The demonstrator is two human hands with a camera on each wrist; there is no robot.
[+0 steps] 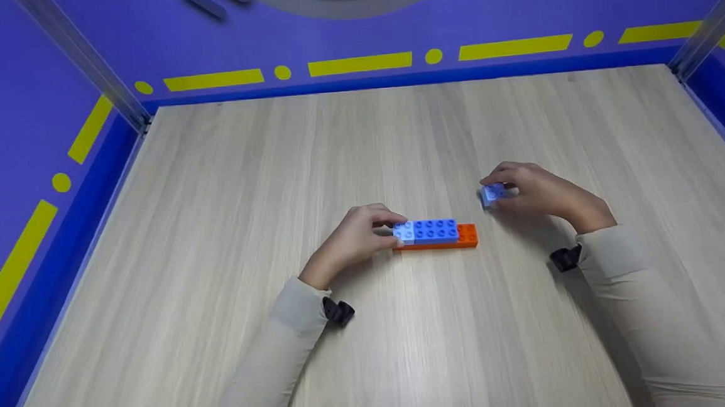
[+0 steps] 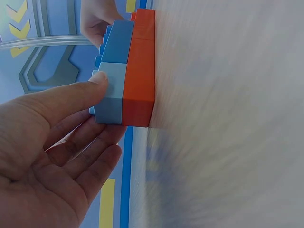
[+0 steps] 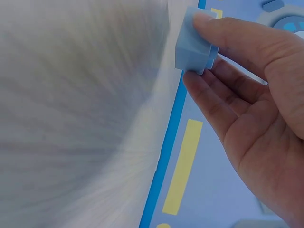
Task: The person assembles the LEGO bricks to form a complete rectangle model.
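Orange bricks lie in a row on the table as a bottom layer. On top of them sit a longer blue brick and, at the left end, a light blue brick. My left hand pinches that light blue brick between thumb and fingers at its near and far sides. Farther right and a little farther back, my right hand holds another light blue brick by its sides, studs facing up. The orange studs at the row's right end are uncovered.
The wood-grain table stretches around both hands. Blue panels with yellow markings stand along its back and sides, with metal posts at the corners. Each sleeve carries a black wrist clip.
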